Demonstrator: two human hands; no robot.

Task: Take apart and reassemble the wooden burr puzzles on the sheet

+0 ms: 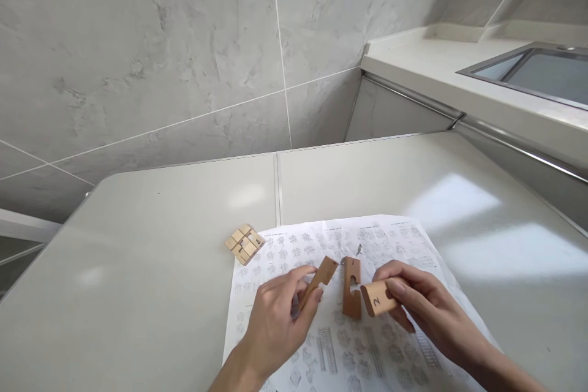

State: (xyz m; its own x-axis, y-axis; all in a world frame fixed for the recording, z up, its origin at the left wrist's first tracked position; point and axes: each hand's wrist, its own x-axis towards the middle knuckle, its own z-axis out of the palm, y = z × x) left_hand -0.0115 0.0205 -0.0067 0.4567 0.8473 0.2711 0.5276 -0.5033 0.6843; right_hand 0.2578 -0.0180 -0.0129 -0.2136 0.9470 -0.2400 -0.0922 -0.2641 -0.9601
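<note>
The table (151,269) runs wide to the left of my printed sheet (301,321), as far as a rounded far left corner, and it stretches on past the sheet's far edge too. A narrow seam (278,190) crosses it from the far edge down to the paper. The sheet's near edge runs out of my view, and its right side passes behind my right forearm.

Over the paper, my left hand (282,312) pinches a notched wooden block (322,275) between thumb and fingers, its upper end tilted to the right. My right hand (422,300) grips the block marked 2 (376,299), thumb on top, its free end pointing left. In the gap between my hands lies the block marked 1 (352,307), its notch facing right, with the one marked 2 just beside it; I cannot tell whether those two touch. That leaves only a tight space between my hands.

A square wooden piece (245,244) sits at the sheet's far left corner, overlapping the paper's edge. Beyond the table rises a grey tiled wall (193,43); on the right, a white counter (422,64) with a sink (542,76) bounds that side.
</note>
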